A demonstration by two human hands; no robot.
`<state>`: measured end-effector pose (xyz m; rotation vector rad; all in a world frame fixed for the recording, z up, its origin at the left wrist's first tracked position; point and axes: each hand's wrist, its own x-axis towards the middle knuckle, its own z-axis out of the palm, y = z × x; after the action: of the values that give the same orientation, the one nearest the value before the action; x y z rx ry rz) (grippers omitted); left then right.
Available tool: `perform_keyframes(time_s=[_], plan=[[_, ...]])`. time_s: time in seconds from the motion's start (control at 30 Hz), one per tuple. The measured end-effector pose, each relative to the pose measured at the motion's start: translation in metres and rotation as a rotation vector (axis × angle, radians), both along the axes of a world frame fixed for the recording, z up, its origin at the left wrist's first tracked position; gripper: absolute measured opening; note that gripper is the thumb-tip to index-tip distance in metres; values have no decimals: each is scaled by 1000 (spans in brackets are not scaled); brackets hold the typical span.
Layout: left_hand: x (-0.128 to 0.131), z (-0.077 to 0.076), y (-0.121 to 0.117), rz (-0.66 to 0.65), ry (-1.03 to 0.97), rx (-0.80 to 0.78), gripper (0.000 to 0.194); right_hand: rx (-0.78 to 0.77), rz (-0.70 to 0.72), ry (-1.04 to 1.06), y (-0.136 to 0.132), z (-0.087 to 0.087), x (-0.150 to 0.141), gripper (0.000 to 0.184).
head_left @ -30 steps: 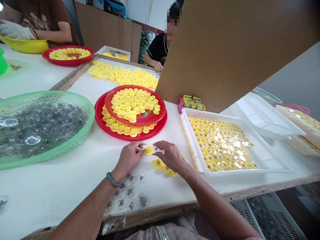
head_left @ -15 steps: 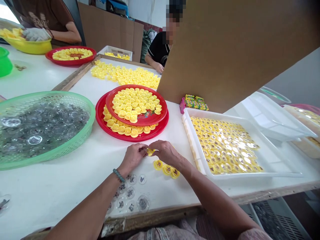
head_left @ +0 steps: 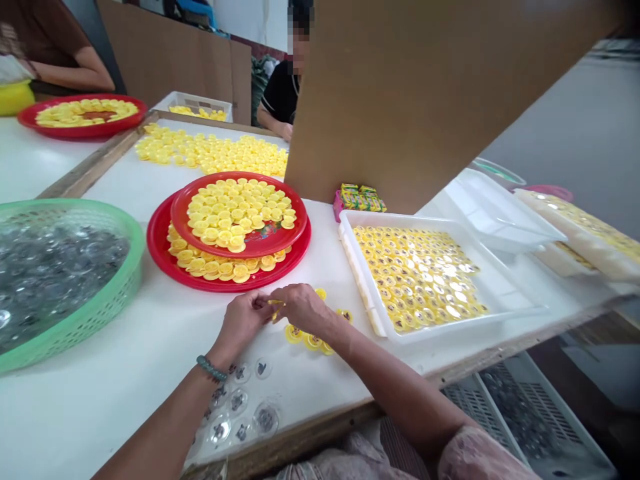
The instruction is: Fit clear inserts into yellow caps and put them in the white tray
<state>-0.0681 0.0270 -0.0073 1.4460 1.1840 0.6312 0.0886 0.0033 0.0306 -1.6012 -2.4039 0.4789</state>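
left hand point(head_left: 243, 317) and right hand point(head_left: 303, 307) meet over the white tabletop point(head_left: 125, 407), fingers narrowed, both pinching a small yellow round plastic piece point(head_left: 275, 308). piece mostly hidden by fingers, its exact tilt can't tell. dark green beaded bracelet point(head_left: 211, 369) on left wrist.

under/beside right forearm: yellow round plastic discs with dark printed centres point(head_left: 295, 335), lying on the table. near left wrist, toward the table edge: loose clear plastic discs with dark prints point(head_left: 239, 400).

beyond the hands: round red plastic tray point(head_left: 283, 233) of plain yellow pieces, sitting on a larger round red plastic tray point(head_left: 159, 247), also with yellow pieces. left: pale green perforated plastic basket point(head_left: 135, 247) full of clear discs. right: white rectangular plastic tray point(head_left: 500, 293), printed yellow discs in rows, right-hand part bare. behind it, brown cardboard panel point(head_left: 390, 100), slanted; pink box with small green-yellow packets point(head_left: 363, 198) at its foot. further back, more yellow pieces spread on the table, co-worker in black top point(head_left: 280, 93) partly behind panel.
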Motion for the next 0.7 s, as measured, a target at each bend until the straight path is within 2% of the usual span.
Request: perform_keyframes(time_s=[0.1,0.2,0.27,0.4,0.5,0.6,0.7], plan=[[2,-3,1,21,-78,-97,31,21,-52,-100,-7,5,-8,26],[4,-3,0,57,-191,-245,36,47,-46,-166,-9,7,-14,26],[4,-1,-2,76,-212,-283,38,28,-37,-160,-9,6,-12,26],[5,3,-7,98,-117,-202,37,46,-49,-20,-15,5,11,35],[6,2,-8,91,-39,-143,37,112,-188,12,-25,6,42,40],[11,-1,-10,58,-40,-156,37,54,-278,-56,-31,5,65,37],[19,-1,-15,-36,-101,-174,35,20,-316,-37,-27,-1,68,29]])
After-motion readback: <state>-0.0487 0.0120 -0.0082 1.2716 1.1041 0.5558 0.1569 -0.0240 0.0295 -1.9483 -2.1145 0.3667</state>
